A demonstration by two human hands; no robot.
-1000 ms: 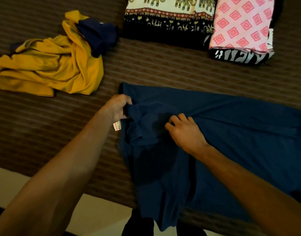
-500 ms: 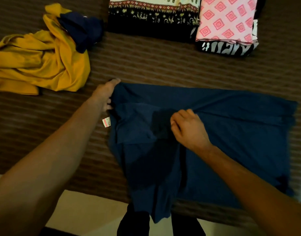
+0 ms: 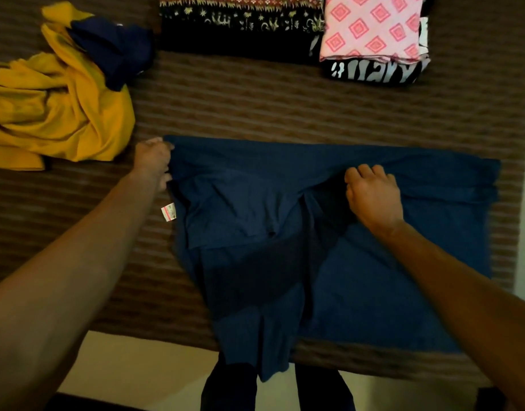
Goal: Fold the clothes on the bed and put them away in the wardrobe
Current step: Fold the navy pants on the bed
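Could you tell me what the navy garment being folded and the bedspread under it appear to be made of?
The navy garment looks like soft matte knit fabric, perhaps cotton jersey: it drapes limply and creases without shine. The bedspread seems a thicker woven or ribbed textile, judging by its raised brown stripes; the fibre cannot be told.
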